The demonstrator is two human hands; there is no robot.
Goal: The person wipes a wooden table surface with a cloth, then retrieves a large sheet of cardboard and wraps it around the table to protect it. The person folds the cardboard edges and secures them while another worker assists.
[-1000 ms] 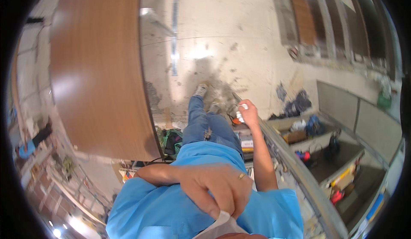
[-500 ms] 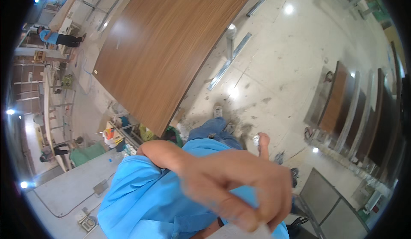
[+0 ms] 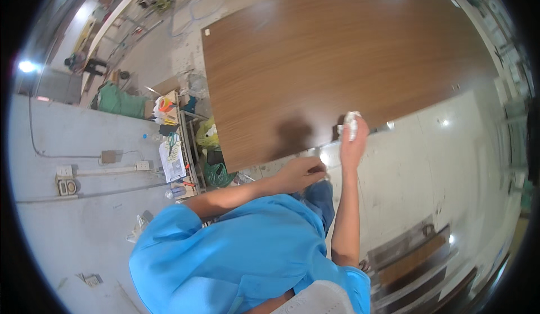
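Note:
A crumpled white rag [image 3: 351, 121] is in my right hand [image 3: 353, 145], the arm stretched forward to the near edge of a large brown wood-grain panel [image 3: 315, 61]. The rag is over that edge. My left hand [image 3: 304, 170] is beside the panel's near edge, close to my body, its fingers curled toward the thumb. Whether they hold anything small is hidden. A dark shadow falls on the panel just ahead of this hand.
To the left stands a cluttered rack [image 3: 183, 139] with papers, tape and tools, with a green bag [image 3: 218, 173] beside it. A pale wall with sockets [image 3: 143, 166] is at far left. More boards [image 3: 413, 258] lie at the lower right.
My view has turned toward the panel, which now lies right in front. My left hand has dropped away from near the camera. The right hand has come up with the rag to the panel's edge.

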